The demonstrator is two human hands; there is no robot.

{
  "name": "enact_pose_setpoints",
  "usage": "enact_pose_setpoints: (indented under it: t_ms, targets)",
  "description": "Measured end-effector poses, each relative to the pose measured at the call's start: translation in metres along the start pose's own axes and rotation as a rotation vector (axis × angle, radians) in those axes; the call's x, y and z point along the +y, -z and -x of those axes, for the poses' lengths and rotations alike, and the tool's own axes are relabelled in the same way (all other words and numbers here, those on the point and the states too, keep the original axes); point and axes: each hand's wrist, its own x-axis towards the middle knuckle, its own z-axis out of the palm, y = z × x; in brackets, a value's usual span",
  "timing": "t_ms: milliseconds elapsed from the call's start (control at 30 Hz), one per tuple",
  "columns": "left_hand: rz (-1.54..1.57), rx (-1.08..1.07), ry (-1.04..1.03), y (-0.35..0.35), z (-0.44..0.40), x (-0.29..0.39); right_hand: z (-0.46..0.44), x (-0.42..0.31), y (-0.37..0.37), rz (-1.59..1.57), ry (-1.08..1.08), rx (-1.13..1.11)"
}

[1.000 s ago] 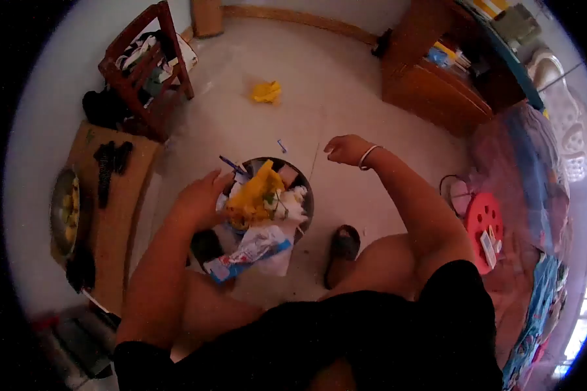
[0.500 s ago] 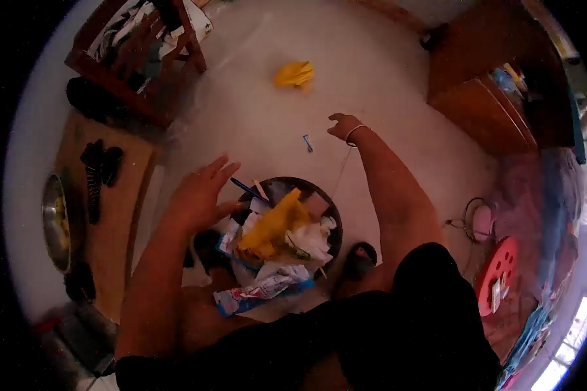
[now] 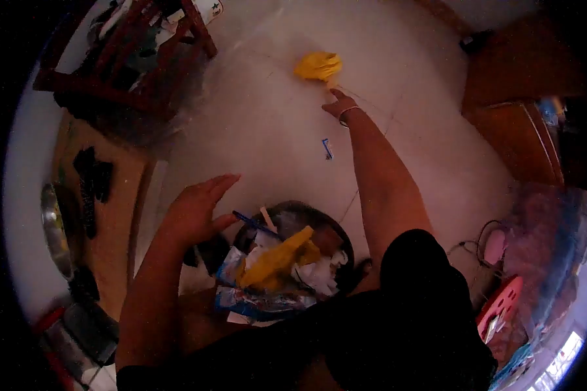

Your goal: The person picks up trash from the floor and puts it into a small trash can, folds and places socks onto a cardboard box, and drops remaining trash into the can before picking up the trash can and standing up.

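My right hand (image 3: 340,106) reaches forward over the floor with its fingers apart and nothing in it, just short of a crumpled yellow bag (image 3: 318,66). Below that hand lies a small blue and white wrapper (image 3: 327,149). My left hand (image 3: 205,207) hangs with spread fingers, empty, at the upper left of a round dark bin (image 3: 297,210). The bin is heaped with a yellow wrapper (image 3: 277,264), white crumpled paper (image 3: 319,274), a blue stick (image 3: 254,222) and blue-white packaging (image 3: 261,302).
A wooden chair (image 3: 130,101) piled with cloth stands at the upper left. Below it are a brown board (image 3: 120,195) with black items and a metal bowl (image 3: 57,231). On the right are a wooden cabinet (image 3: 512,133), a red perforated stool (image 3: 502,303) and a pink object (image 3: 495,247).
The view has tilted and shifted, so the bin sits lower in it. My right hand has reached forward, closer to the yellow bag on the floor. My left hand has stayed spread near the bin.
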Motion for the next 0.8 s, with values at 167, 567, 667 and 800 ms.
enact_pose_setpoints:
  t_ms: [167, 567, 667, 800]
  targets:
    - [0.01, -0.003, 0.02, 0.0, -0.002, -0.003, -0.014, -0.017, -0.01, -0.107, -0.013, 0.053]
    - [0.035, -0.026, 0.076, 0.005, -0.001, -0.006, -0.021, -0.023, 0.003, -0.122, -0.089, 0.09]
    - [0.052, -0.011, 0.051, 0.005, -0.002, -0.009, -0.025, -0.026, 0.004, -0.145, -0.034, 0.112]
    - [0.079, 0.007, 0.038, 0.001, -0.001, -0.014, -0.024, -0.043, 0.007, -0.116, 0.006, 0.068]
